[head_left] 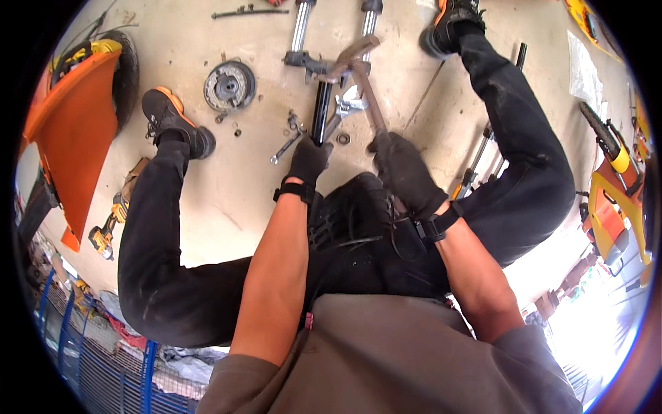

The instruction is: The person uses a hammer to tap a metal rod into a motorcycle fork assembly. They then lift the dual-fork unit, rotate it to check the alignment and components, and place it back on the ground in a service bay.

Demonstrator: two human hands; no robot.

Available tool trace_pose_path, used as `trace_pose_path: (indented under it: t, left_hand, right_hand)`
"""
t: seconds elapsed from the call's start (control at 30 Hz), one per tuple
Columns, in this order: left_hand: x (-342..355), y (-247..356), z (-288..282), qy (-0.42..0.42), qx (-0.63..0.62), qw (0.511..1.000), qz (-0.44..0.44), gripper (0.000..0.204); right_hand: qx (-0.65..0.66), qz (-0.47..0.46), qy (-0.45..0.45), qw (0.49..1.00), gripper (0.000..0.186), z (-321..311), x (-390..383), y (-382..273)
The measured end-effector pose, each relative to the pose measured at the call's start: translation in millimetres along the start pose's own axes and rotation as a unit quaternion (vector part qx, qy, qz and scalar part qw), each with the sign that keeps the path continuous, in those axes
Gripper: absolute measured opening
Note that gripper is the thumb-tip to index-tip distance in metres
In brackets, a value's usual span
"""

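My left hand (pixel 308 160), in a black glove, is wrapped round the lower end of a black tube (pixel 321 110). That tube joins the clamp (pixel 310 65) of a fork with two chrome legs (pixel 299 31). My gloved right hand (pixel 407 172) grips the long brown handle of a hammer (pixel 369 96). Its head, smeared by motion, is over the tube's upper end and the clamp; whether they touch, I cannot tell. Between tube and handle lies an adjustable wrench (pixel 349 103), partly hidden. A small ring (pixel 343 139) sits on the floor below it.
A round drum hub (pixel 229 86) and a combination wrench (pixel 283 148) lie on the left floor. Further left are an orange panel (pixel 86 138) by a tyre and a yellow power drill (pixel 103 234). Long tools (pixel 476 162) rest beside my right leg; clear plastic (pixel 585 65) lies beyond.
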State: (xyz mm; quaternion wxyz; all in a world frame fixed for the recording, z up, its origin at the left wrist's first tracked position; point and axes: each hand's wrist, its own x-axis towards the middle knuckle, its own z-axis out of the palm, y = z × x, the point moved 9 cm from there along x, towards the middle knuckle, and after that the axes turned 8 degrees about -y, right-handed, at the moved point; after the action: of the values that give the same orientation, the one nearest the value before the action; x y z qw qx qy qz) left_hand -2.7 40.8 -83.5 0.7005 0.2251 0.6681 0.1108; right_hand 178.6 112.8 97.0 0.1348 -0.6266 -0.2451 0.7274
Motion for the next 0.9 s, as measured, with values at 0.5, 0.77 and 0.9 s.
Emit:
trace_pose_path:
  t: [0.5, 0.77, 0.9]
  left_hand:
    - [-6.0, 11.7, -7.9, 0.015, 0.058, 0.998, 0.011, 0.027]
    - [-10.0, -7.9, -0.5, 0.002, 0.043, 0.999, -0.007, 0.033]
    - [5.9, -4.7, -8.8, 0.011, 0.055, 0.998, 0.019, 0.037]
  right_hand:
    - [0.043, -0.110, 0.064, 0.991, 0.032, -10.2, -6.6, -18.8]
    - [-0.037, -0.167, 0.038, 0.984, 0.032, -12.8, -8.2, -20.9]
    - [-0.057, -0.005, -0.013, 0.998, 0.034, 5.0, 2.9, 6.1]
